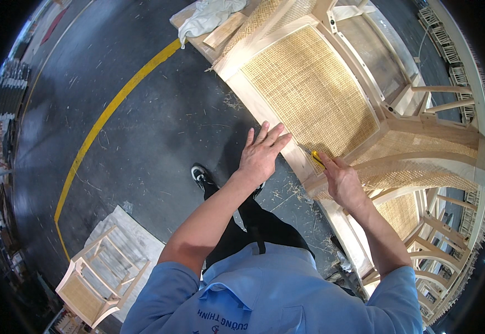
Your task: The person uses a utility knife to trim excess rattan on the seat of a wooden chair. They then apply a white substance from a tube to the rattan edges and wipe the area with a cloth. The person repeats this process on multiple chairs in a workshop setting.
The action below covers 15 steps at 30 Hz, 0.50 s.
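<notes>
A pale wooden chair seat (241, 71) with a woven cane panel (312, 89) lies in front of me, to the right of centre. My left hand (262, 151) rests at the seat's near edge, fingers spread, and holds nothing. Wrapped in my right hand (341, 181) is a small yellow-handled tool (317, 160) with a thin tip. That tip is at the near right corner of the cane panel, beside the wooden border. My fingers hide part of the handle, and the tool's exact kind cannot be made out.
A white cloth (208, 18) lies at the work surface's far end. More cane-panelled chair frames (401, 214) stand at the right. Another chair (89, 289) stands on a pale sheet (156, 245) at the lower left. Cane scraps litter the dark floor (159, 117), crossed by a yellow line (95, 131).
</notes>
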Each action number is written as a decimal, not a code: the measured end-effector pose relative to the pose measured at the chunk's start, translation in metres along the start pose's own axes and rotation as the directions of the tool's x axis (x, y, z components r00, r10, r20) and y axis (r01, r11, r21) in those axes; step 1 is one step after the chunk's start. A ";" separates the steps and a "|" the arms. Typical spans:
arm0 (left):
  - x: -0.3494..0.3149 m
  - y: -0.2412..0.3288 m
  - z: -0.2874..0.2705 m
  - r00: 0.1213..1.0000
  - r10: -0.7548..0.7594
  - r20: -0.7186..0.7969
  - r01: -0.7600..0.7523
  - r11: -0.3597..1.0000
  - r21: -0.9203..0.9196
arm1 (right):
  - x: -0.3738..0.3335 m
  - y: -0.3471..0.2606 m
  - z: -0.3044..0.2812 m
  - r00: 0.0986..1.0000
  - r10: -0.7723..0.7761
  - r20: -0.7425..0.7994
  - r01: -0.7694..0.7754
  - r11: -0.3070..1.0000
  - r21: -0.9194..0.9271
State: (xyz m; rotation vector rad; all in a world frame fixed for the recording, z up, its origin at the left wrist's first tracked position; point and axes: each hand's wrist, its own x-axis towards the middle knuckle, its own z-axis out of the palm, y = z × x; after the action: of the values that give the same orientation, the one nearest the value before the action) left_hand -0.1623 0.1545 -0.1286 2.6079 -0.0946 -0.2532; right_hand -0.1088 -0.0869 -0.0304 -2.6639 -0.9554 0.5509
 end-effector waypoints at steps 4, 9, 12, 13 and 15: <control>0.000 0.001 -0.002 1.000 -0.005 0.009 0.005 1.000 -0.007 | 0.001 0.002 0.001 1.000 -0.006 0.023 0.007 1.000 -0.026; 0.000 0.000 0.000 1.000 -0.010 -0.004 0.010 1.000 0.002 | 0.003 0.004 0.003 0.996 -0.014 0.091 0.021 0.996 -0.085; 0.000 -0.001 0.001 1.000 -0.014 -0.016 0.014 1.000 0.006 | 0.003 0.006 0.001 0.991 -0.017 0.135 0.031 0.994 -0.104; 0.000 -0.002 0.001 1.000 -0.016 -0.020 0.016 1.000 0.006 | 0.003 0.006 0.002 0.990 -0.020 0.140 0.036 0.993 -0.108; 0.000 -0.002 0.001 0.999 -0.020 -0.029 0.020 1.000 -0.001 | 0.003 0.008 0.004 0.989 -0.027 0.144 0.045 0.991 -0.127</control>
State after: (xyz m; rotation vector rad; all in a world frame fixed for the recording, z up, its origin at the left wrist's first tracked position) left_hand -0.1621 0.1557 -0.1307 2.6117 -0.0585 -0.2221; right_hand -0.1041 -0.0904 -0.0373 -2.7451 -1.1128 0.7005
